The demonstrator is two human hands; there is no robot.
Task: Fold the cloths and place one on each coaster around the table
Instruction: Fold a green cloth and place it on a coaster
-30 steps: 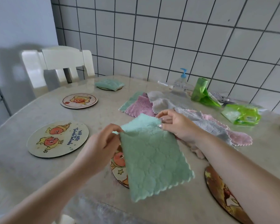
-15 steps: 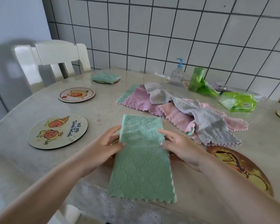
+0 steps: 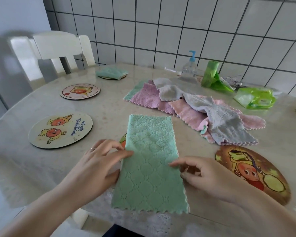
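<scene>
Far left: white wooden chair [image 3: 58,47] behind the pale marble-look round table [image 3: 109,106]. Nxt, 2 bare round cartoon coasters: near-left one w/ two orange figures [image 3: 60,130], farther one w/ a single orange figure [image 3: 80,91]. Beyond those, far coaster [image 3: 112,76] already carries a folded mint-green cloth [image 3: 111,73], so that place looks done.

Centre near: mint-green fluffy cloth strip [image 3: 150,161], folded lengthwise. Long axis runs near-far, away from the person; near end hangs just over the table edge, far end lies flat. It covers most of a coaster [image 3: 123,140] underneath, only a sliver shows at its left edge.

Left hand [image 3: 96,170]: fingers lie on the strip's left edge about halfway along, thumb tucked at or under the edge, pressing/pinching lightly; not a full grip as far as I can tell. Right hand [image 3: 205,175]: fingertips touch the right edge at abt the same level, fingers loosely curled, holding nothing else.

Judgement: both hands equally near, one per long side, at mid-length. Nxt fold prob. goes across the short axis, near end brought over to far end (or reverse), hands acting as the crease line.

Right: loose pile of pink, grey & mint cloths [image 3: 203,113] still unfolded, mid-table. Near right: large brown-orange cartoon coaster [image 3: 253,171], bare. Far right: clear pump bottle w/ blue top [image 3: 190,67], green plastic bags [image 3: 214,77].
</scene>
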